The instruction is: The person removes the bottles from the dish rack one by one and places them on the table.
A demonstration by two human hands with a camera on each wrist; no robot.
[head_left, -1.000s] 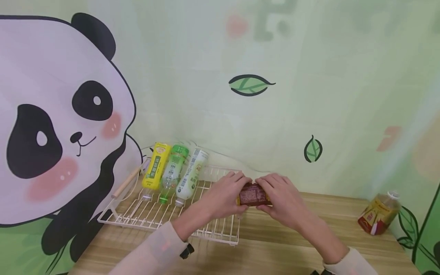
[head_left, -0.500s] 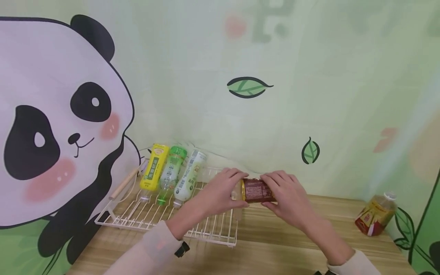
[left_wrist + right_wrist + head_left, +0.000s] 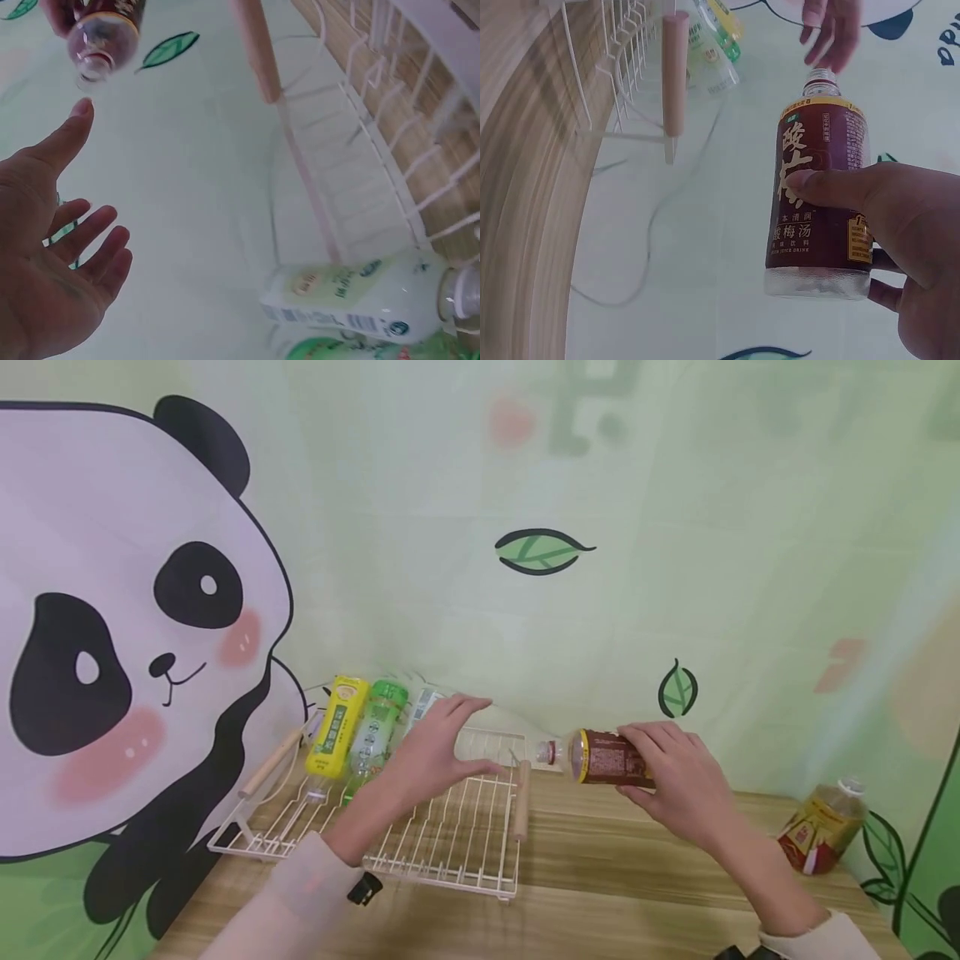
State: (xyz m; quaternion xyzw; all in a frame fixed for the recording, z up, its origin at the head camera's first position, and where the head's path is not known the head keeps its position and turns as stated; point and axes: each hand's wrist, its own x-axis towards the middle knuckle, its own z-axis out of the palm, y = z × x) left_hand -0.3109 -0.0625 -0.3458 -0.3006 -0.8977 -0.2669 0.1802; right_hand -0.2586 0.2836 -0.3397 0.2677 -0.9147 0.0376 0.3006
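Observation:
My right hand (image 3: 686, 781) grips the base end of a bottle with a dark red label (image 3: 611, 757), held sideways above the table with its neck pointing left. In the right wrist view the thumb lies across the label of the red bottle (image 3: 821, 217). My left hand (image 3: 412, 756) is off the bottle, fingers spread and holding nothing, above the white wire rack (image 3: 450, 883). The left wrist view shows the left thumb near the bottle's neck (image 3: 96, 66), with the left hand (image 3: 52, 247) opened out. A white bottle (image 3: 424, 702) on the rack is partly hidden behind the left hand.
A yellow bottle (image 3: 337, 727) and a green-capped-end clear bottle (image 3: 375, 735) lie on the rack beside the white one. The rack has wooden handles (image 3: 522, 802). Another bottle (image 3: 819, 828) stands tilted at the table's right, by the printed curtain (image 3: 600, 635).
The left hand has let go of the red-labelled bottle and moved left over the rack. The right hand has carried the bottle to the right, uncovering its neck.

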